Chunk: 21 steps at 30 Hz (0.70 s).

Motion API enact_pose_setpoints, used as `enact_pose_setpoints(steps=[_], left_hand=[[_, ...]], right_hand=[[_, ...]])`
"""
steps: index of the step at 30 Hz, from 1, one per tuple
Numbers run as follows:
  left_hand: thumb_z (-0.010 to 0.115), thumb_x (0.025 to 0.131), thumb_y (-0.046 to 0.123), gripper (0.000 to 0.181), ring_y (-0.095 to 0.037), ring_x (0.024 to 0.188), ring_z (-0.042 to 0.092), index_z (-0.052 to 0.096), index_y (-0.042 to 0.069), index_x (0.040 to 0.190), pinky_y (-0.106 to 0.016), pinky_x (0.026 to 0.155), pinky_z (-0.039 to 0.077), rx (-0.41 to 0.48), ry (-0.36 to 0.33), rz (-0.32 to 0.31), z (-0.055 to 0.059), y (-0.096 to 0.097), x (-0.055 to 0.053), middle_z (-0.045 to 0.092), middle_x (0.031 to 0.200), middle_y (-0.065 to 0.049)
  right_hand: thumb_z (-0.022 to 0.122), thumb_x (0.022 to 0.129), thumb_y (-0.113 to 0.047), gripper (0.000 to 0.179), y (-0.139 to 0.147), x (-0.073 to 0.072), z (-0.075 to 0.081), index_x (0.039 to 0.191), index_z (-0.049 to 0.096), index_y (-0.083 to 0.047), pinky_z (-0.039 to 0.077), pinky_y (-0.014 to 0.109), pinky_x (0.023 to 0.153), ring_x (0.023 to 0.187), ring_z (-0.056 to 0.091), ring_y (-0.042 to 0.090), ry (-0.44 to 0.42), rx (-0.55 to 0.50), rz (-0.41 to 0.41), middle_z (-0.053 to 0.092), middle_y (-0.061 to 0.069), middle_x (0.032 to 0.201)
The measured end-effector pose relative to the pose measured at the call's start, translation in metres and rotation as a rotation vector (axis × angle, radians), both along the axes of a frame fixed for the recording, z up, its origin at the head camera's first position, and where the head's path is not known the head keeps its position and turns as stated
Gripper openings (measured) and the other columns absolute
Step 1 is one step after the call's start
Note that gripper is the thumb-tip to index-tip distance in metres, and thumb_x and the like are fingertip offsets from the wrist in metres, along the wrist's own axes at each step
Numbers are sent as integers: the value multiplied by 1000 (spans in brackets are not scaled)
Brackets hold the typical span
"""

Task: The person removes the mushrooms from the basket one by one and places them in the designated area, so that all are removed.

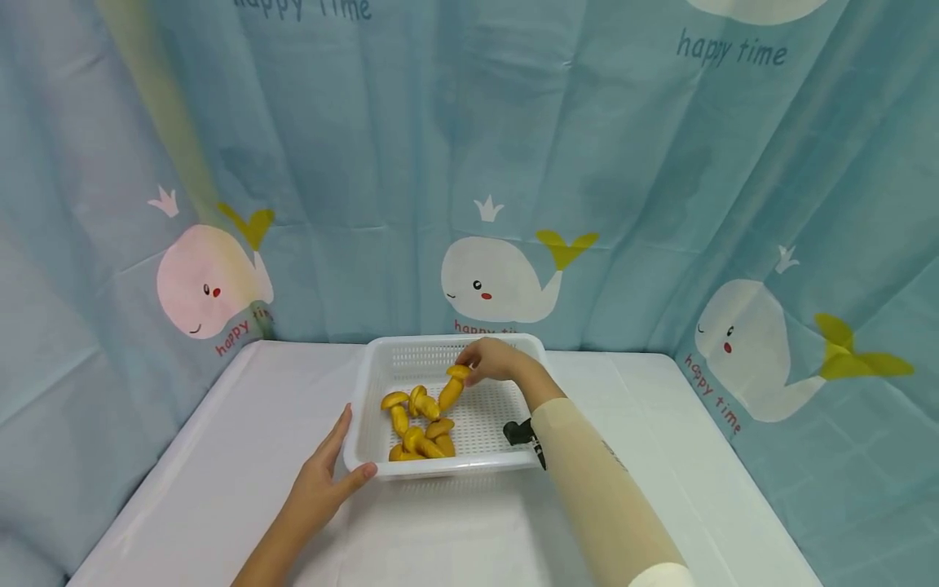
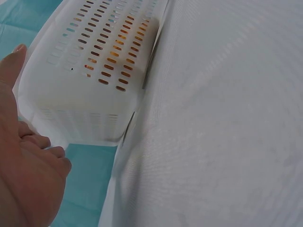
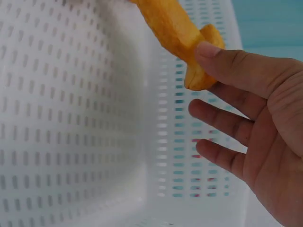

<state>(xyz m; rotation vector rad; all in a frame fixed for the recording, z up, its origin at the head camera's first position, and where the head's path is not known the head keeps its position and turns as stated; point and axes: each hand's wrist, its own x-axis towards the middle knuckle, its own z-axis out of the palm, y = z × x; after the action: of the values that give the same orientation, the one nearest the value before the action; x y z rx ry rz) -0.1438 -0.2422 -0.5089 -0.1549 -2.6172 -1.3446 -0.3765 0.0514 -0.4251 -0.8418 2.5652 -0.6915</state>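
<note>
A white plastic basket [image 1: 477, 465] with slotted walls stands on the table and holds several yellow toy mushrooms [image 1: 424, 444] in its left half. Over the basket floor, my right hand [image 1: 490, 359] pinches one yellow mushroom [image 1: 452, 390] near its cap, which points up while the stem slants down left. In the right wrist view, thumb and index finger grip the mushroom [image 3: 173, 28], the other fingers spread apart. My left hand [image 1: 317, 481] rests against the basket's near-left corner, thumb at the front rim, straight fingers along the left side. The left wrist view shows it beside the slotted wall [image 2: 85, 94].
The basket stands on a white-covered table [image 1: 623, 383], close to a blue curtain [image 1: 352, 269] printed with whales that hangs behind and on both sides. A small black device [image 1: 517, 432] is strapped at the right wrist, over the basket's right part.
</note>
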Motion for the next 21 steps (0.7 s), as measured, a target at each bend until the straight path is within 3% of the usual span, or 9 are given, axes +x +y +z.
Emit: enact_pose_setpoints(steps=[3,7,13,21], left_hand=[[78,92,37,98,-37,155,22,16,25,166,-24,118,24,0,10,-4,0,0,-1,15,171,-1],[78,92,34,96,-38,155,23,16,26,166,1,105,16,16,35,-16,0,0,-2,15,170,-2],[76,94,31,93,-42,154,22,17,22,166,2,104,16,40,56,-30,-2,0,-3,16,170,-5],[75,95,33,91,-40,154,23,18,25,166,1,104,18,39,39,-11,0,1,-1,17,170,-2]], right_hand=[[82,89,-16,35,4,3,9,123,73,-15,56,32,96,112,63,18,20,-7,4,71,-3,119],[81,89,-15,37,8,8,21,125,72,-14,56,34,98,119,62,24,38,-33,7,71,-2,122],[80,90,-15,39,14,18,37,128,71,-13,54,40,101,124,61,30,68,-59,24,71,0,124],[81,91,-20,42,26,36,47,131,70,-17,53,40,103,126,61,26,93,-141,13,70,-2,128]])
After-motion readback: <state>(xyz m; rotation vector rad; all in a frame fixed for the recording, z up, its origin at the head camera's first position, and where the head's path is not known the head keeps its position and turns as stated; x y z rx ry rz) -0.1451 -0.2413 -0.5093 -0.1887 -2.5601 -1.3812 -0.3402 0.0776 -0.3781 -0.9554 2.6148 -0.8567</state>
